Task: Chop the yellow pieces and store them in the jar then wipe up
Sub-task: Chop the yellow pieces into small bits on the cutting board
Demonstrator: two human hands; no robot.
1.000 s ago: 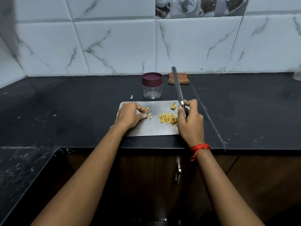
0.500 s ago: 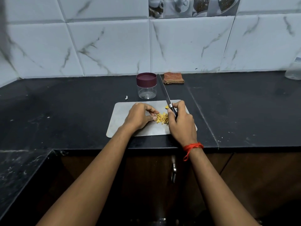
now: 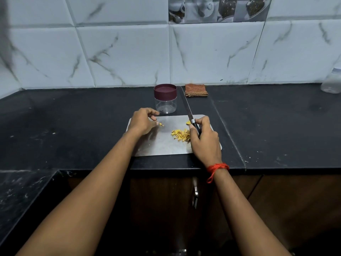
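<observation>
In the head view, the chopping looked well advanced but not closed out: a pile of yellow pieces [image 3: 180,134] lay cut into short strips in the middle of the steel chopping board [image 3: 166,146], with 1 stray bit [image 3: 161,124] apart to the left and 1 larger chunk [image 3: 188,122] beside the blade. The right hand [image 3: 204,137] had its fingers wrapped round the handle of the knife [image 3: 188,109], whose blade pointed away toward the wall. The left hand [image 3: 143,121] hovered with fingers loosely curled, gripping nothing, its tips just beside the stray bit. The jar [image 3: 165,104] stood behind the board on the counter [image 3: 276,126], its maroon lid [image 3: 165,91] on and nothing yellow inside. The folded cloth [image 3: 196,90] lay untouched by the wall, so storing and wiping both remained.
</observation>
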